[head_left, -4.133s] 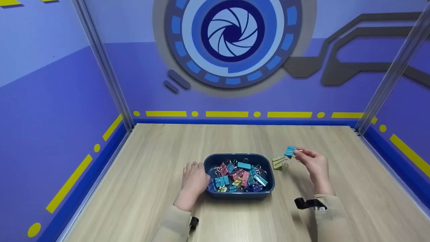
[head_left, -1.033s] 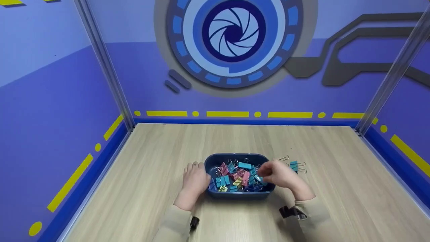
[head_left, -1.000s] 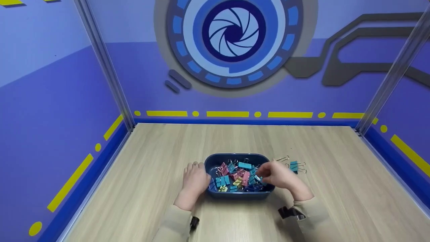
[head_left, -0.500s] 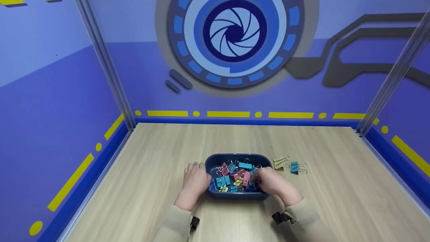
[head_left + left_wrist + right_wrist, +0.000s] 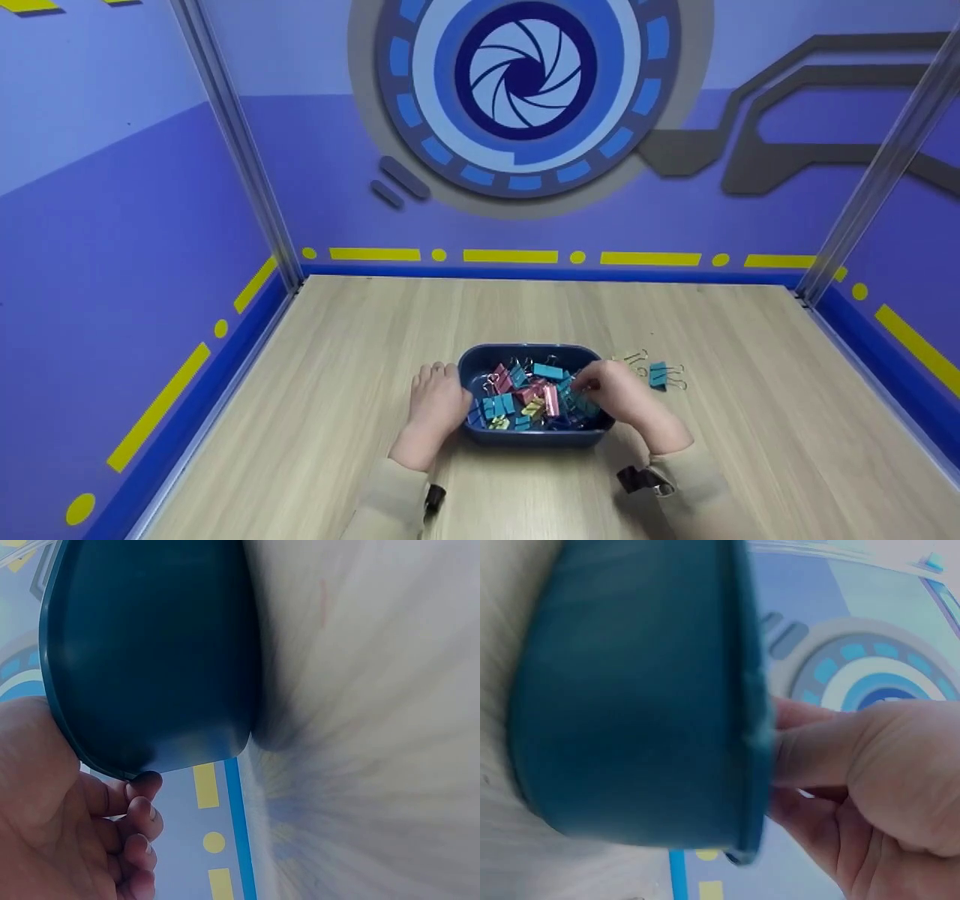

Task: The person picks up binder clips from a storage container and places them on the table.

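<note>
A dark blue plastic bin stands on the table, holding loose binder clips in teal, pink, yellow and dark blue. My left hand grips its left rim; in the left wrist view the curled fingers sit by the rim's corner. Over the right rim reaches my right hand, thumb and fingers close together above the clips. A blurred teal clip shows just beneath its fingertips; whether it is pinched is unclear. The bin wall hides those fingertips in the right wrist view.
Right of the bin, a teal binder clip lies on the table. Beside it is a yellow binder clip, partly covered by my right hand. Printed panels wall in the back and sides.
The teal clip formerly in my right hand now lies beside the yellow one. That hand went to the bin, dipped among the clips, then rose slightly rightward. My left hand has stayed put.
</note>
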### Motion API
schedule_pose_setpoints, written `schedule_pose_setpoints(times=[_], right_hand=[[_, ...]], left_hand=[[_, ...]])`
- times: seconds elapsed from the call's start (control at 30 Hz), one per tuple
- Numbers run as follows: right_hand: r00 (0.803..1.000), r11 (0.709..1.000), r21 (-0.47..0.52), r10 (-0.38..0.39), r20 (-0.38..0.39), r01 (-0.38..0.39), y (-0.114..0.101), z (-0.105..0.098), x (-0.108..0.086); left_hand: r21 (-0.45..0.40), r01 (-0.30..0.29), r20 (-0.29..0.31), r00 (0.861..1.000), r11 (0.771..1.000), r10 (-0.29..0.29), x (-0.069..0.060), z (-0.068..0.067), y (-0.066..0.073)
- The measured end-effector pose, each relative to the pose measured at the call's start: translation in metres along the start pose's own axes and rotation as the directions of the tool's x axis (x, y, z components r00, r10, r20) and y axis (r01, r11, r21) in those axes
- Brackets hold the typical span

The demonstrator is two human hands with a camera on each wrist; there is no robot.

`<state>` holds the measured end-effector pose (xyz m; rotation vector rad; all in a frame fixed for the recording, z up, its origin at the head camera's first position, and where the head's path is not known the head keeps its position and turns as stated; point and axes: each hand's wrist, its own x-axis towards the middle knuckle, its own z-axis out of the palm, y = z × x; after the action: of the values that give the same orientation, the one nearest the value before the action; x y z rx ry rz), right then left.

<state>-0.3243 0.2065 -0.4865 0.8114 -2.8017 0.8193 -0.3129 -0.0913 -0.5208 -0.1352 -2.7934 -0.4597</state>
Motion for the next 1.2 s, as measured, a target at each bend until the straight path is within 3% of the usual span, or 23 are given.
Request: schedule_pose_setpoints(times=[0.13, 0.33, 0.43, 0.6, 0.73, 0.9, 1.2], right_hand=[[1.0, 0.997, 0.075, 0.029, 0.007, -0.03, 0.004, -0.009, -0.002], [0.998, 0.996, 0.07, 0.056, -0.025, -0.054, 0.009, -0.015, -0.003], [0.994, 0.985, 0.138, 0.106, -0.03, -0.101, 0.01, -0.016, -0.003], [0.961, 0.92, 0.296, 0.276, -0.028, -0.256, 0.013, -0.015, -0.002], [0.932, 0.869, 0.376, 0.36, -0.033, -0.322, 0.018, -0.016, -0.002], [0.914, 0.805, 0.486, 0.405, -0.031, -0.34, 0.019, -0.02, -0.004], [0.892, 0.743, 0.584, 0.447, -0.069, -0.327, 0.021, -0.032, -0.005]], left_hand=[[0.0, -0.005, -0.011, 1.0, 1.0, 0.005, 0.0, 0.0, 0.0], [0.011, -0.017, -0.029, 0.999, 1.0, 0.017, -0.002, 0.0, 0.0], [0.01, -0.022, -0.039, 0.999, 1.0, 0.022, -0.001, -0.001, 0.0], [-0.003, -0.008, -0.009, 1.0, 1.0, 0.008, 0.0, -0.001, 0.0], [-0.007, 0.004, 0.017, 1.0, 1.0, -0.004, 0.0, -0.001, 0.0], [0.001, 0.0, 0.008, 1.0, 1.0, 0.0, 0.0, 0.001, 0.0], [0.0, -0.002, -0.001, 1.0, 1.0, 0.002, 0.0, 0.0, 0.0]])
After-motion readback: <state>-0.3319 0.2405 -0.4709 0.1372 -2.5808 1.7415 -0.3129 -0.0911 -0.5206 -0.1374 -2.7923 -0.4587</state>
